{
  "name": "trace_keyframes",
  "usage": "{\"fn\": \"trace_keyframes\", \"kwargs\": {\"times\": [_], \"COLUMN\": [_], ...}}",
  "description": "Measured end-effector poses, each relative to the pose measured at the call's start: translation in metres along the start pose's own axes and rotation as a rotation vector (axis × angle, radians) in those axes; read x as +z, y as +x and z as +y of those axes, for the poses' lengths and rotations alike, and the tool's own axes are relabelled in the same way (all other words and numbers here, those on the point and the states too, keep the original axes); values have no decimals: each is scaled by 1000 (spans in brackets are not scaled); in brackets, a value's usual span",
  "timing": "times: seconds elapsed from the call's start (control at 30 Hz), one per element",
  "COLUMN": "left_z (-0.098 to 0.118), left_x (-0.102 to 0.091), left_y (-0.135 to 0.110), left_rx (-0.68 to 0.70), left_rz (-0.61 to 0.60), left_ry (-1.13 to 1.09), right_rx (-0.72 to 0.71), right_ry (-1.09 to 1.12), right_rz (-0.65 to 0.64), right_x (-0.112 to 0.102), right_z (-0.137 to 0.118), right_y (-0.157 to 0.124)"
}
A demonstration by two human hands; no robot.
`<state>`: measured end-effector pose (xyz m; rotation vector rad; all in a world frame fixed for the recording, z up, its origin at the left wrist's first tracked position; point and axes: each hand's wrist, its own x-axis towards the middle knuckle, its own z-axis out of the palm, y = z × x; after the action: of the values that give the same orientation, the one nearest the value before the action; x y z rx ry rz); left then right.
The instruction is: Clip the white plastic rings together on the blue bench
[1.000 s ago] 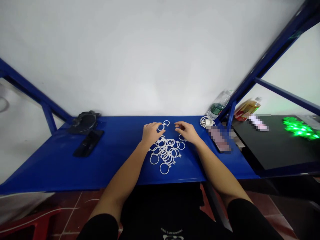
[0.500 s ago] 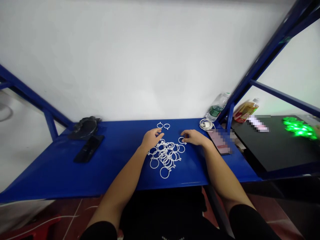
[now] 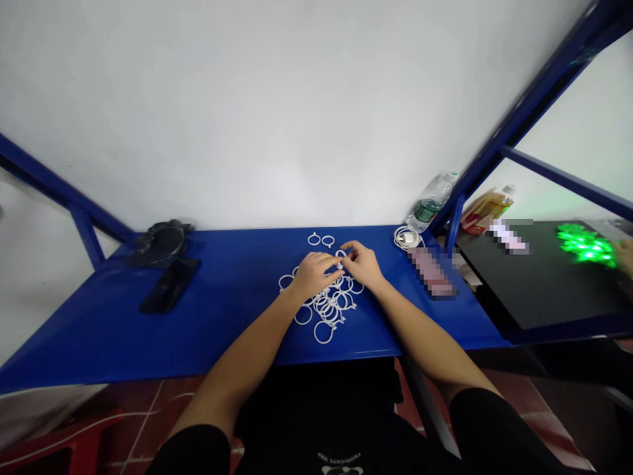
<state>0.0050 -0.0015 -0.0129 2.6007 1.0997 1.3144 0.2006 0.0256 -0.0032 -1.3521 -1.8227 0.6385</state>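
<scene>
A white plastic ring [image 3: 341, 253] with a small clasp is held up between my two hands over the blue table. My right hand [image 3: 364, 264] grips it from the right, fingers curled round its edge. From the left, my left hand [image 3: 315, 274] has thumb and forefinger closing at the ring's clasp end. Beneath and in front of the hands lies a loose pile of similar white rings [image 3: 327, 307], partly covered by my left hand. Two more rings [image 3: 321, 241] lie side by side near the wall, each with its clasp showing.
On the left are a black bag [image 3: 161, 244] and a dark flat case [image 3: 171, 285]. To the right stand a water bottle [image 3: 431, 203], a coiled white cable [image 3: 408, 238] and a blurred phone-like item [image 3: 432, 272]. Another person's hand [image 3: 624, 256] is near green lights [image 3: 586, 245] on the black table.
My right hand has brought a ring leftward from the right of the pile. My left hand has moved right to meet it, and the hands now come together.
</scene>
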Motion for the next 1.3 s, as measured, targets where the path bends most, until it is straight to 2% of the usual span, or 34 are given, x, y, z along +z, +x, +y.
{"fn": "trace_keyframes", "kwargs": {"times": [0.17, 0.37, 0.5, 0.7, 0.83, 0.97, 1.3], "left_z": [-5, -14, -13, -11, -9, -7, -2], "left_x": [-2, -6, -5, -4, -5, -7, -7], "left_y": [-1, -2, -3, -4, -4, -2, 5], "left_rx": [18, -48, -55, -70, -187, -212, -193], "left_rz": [109, 242, 242, 247, 175, 119, 185], "left_ry": [13, 6, 14, -41, -84, -145, -223], "right_rx": [-96, -502, -624, -640, -524, -441, -437], "right_ry": [53, -24, -51, -16, -92, -149, -151], "right_rz": [-16, -1, -12, -17, -88, -68, -37], "right_x": [5, -7, -8, -8, -11, -12, -6], "right_z": [-3, -3, -5, -6, -8, -8, -6], "right_y": [-4, -5, -6, -7, -8, -10, -10]}}
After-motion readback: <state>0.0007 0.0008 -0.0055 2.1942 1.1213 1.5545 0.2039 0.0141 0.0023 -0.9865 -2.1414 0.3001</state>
